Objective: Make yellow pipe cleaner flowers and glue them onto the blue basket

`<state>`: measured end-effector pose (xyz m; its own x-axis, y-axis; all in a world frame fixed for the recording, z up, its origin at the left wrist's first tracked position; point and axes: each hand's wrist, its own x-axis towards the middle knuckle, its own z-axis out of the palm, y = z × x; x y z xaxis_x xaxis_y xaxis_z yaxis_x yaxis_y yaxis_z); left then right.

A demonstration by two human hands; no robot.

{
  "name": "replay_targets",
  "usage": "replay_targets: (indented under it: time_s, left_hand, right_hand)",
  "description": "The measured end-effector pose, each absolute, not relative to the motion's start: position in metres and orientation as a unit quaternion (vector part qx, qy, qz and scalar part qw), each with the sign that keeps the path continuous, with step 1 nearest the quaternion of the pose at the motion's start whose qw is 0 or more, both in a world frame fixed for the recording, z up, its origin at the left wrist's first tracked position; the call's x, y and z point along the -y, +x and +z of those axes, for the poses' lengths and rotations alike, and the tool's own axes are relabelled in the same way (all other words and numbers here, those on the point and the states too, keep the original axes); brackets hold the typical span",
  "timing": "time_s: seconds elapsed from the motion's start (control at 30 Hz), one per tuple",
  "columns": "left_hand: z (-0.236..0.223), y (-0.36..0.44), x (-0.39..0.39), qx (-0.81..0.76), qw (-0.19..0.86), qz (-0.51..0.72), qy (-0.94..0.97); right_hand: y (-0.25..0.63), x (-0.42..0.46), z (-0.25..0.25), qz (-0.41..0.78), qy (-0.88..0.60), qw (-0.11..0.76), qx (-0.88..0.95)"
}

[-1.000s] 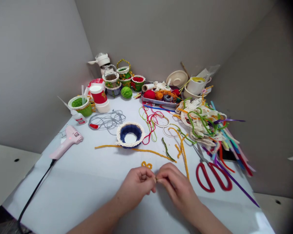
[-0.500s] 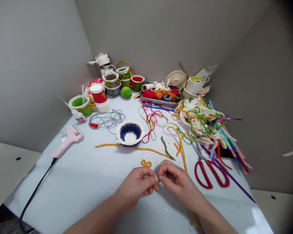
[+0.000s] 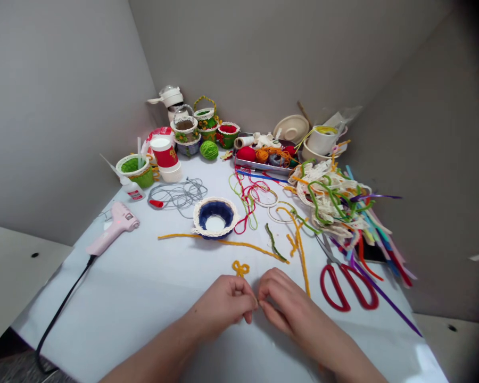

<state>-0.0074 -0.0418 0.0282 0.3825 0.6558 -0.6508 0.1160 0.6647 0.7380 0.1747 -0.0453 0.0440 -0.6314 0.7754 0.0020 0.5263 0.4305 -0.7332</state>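
Observation:
My left hand (image 3: 231, 302) and my right hand (image 3: 284, 298) meet fingertip to fingertip over the near part of the table. Each is closed in a pinch; whatever lies between the fingertips is too small and hidden to name. Just beyond my left hand lies a yellow yarn flower shape (image 3: 240, 268) with loops. A dark green twisted strand (image 3: 274, 242) and a long yellow yarn strand (image 3: 247, 244) lie farther out. Another yellow strand (image 3: 302, 260) runs down behind my right hand. Past these stands a small blue basket (image 3: 214, 217) with a white lace rim.
Red-handled scissors (image 3: 349, 287) lie at right beside a heap of lace and yarn (image 3: 327, 197). A pink glue gun (image 3: 114, 226) with a black cord is at left, near a glue bottle (image 3: 132, 189). Small baskets (image 3: 186, 135) and a tray of yarn balls (image 3: 263, 164) stand at the back.
The fingertips have shifted slightly down toward me, still pinched together, and more of the yellow flower shape shows. The whole view has moved a little.

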Motion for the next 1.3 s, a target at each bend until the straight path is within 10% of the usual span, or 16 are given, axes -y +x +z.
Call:
replay_targets:
  time_s: [0.4,0.87,1.3]
  left_hand:
    - [0.018,-0.014,0.046,-0.5,0.743,0.137,0.424]
    - [0.037,-0.012,0.037,-0.435,0.827,0.27,0.233]
    - [0.031,-0.013,0.035,-0.452,0.801,0.222,0.322]
  right_hand:
    - [0.161,0.058,0.042,0.064,-0.342,0.091,0.933]
    - [0.177,0.026,0.039,0.572,-0.434,0.29,0.633]
    - [0.179,0.031,0.049,0.488,-0.442,0.201,0.725]
